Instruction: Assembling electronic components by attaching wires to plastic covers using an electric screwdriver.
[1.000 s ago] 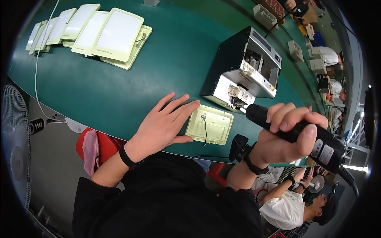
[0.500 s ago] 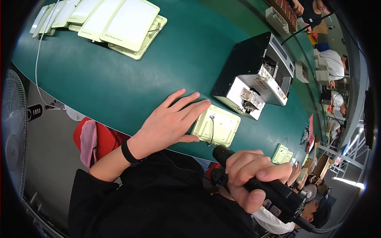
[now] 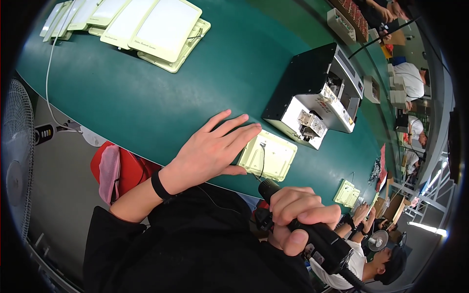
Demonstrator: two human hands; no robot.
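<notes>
A pale yellow-green plastic housing (image 3: 276,156) lies open side up on the green table, a dark wire crossing its inside. My left hand (image 3: 210,146) is open, its fingers spread along the housing's left edge and the table beside it. A black corded electric screwdriver (image 3: 320,246) is gripped in my right hand (image 3: 305,215), close to my body. Its thin bit points at the housing's near edge, by the end of the wire. Whether the bit touches a screw there is too small to tell.
A black and silver bench machine (image 3: 305,97) stands just beyond the housing. Several white-faced pale green panels (image 3: 166,29) are stacked at the far left, near a white cable (image 3: 47,83). Another housing (image 3: 347,194) lies to the right, near a co-worker's hands (image 3: 364,215). A fan (image 3: 19,161) stands at left.
The screwdriver and my right hand have shifted slightly left and tilted more upright, the bit staying at the housing's near edge. My left hand has stayed in place. At right, the co-worker's hands have moved.
</notes>
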